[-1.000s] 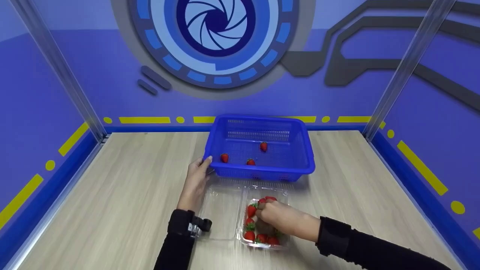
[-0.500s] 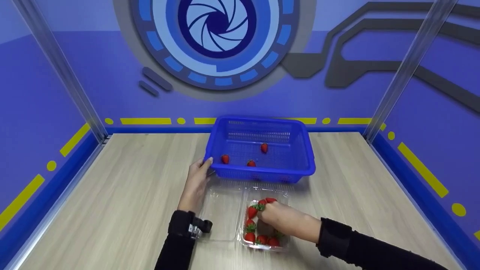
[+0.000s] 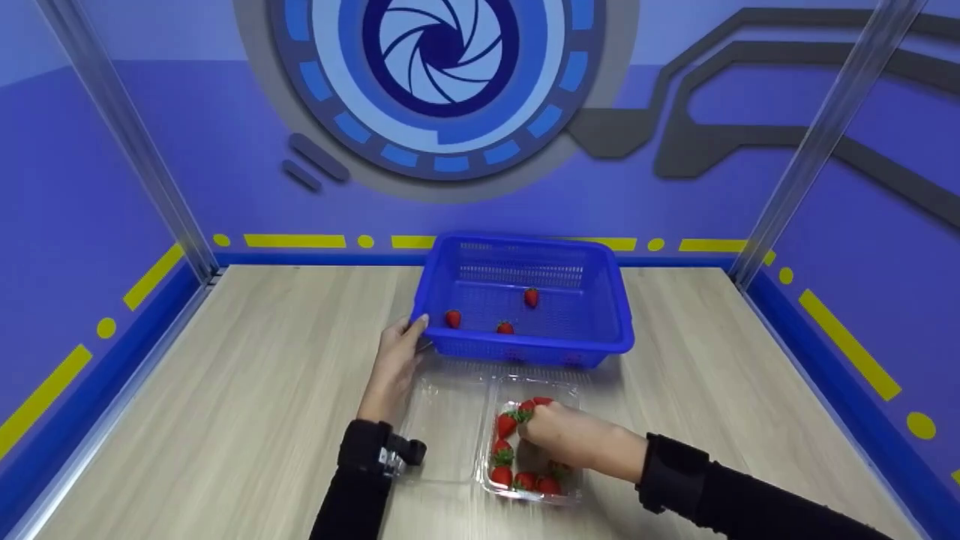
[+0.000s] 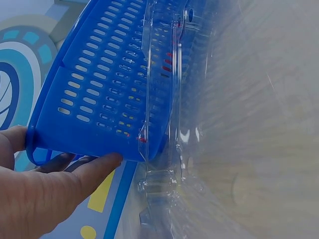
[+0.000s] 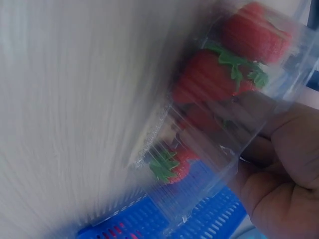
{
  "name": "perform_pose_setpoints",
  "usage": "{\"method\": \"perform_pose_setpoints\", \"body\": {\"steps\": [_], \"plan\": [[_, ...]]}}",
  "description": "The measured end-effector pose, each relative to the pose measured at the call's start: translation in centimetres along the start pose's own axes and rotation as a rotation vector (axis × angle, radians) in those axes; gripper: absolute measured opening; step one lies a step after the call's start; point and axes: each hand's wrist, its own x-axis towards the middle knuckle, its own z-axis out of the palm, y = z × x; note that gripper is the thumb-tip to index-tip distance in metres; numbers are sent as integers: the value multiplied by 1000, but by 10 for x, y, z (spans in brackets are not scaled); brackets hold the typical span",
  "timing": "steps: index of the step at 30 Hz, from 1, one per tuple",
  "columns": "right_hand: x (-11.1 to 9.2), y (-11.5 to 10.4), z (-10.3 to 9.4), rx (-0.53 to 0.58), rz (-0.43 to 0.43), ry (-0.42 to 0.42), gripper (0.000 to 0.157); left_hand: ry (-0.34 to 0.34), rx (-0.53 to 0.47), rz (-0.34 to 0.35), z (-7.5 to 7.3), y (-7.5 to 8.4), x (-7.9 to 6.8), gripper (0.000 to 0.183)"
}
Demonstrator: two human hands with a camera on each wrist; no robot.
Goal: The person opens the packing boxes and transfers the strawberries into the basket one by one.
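My left hand grips the near left corner of a blue plastic basket, thumb over the rim and fingers against the outside wall in the left wrist view. Three strawberries, one near the back, lie apart on the basket floor. In front of it stands an opened clear plastic clamshell box with several strawberries along its sides. My right hand reaches down into this box and pinches a strawberry, seen through the clear wall in the right wrist view. The fingertips are partly hidden there.
The box's clear lid lies flat on the left, under my left forearm. A light wooden table bears everything. Blue panels with metal corner posts close in the back and both sides.
Both hands stay in nearly the same places, the left at the basket corner and the right inside the box. The right fingers shift only slightly. The head view drifts a little.
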Motion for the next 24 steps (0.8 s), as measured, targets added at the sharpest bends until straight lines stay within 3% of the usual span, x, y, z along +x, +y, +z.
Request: {"method": "perform_pose_setpoints", "body": {"steps": [7,15,24], "plan": [[1,3,-23,142,52,-53,10,-18,-16,14,0,0,0,49],[-2,16,-60,82,43,84,14,1,-17,0,0,1,0,48],[-18,38,-103,84,111,122,16,2,-6,-2,1,1,1,49]]}}
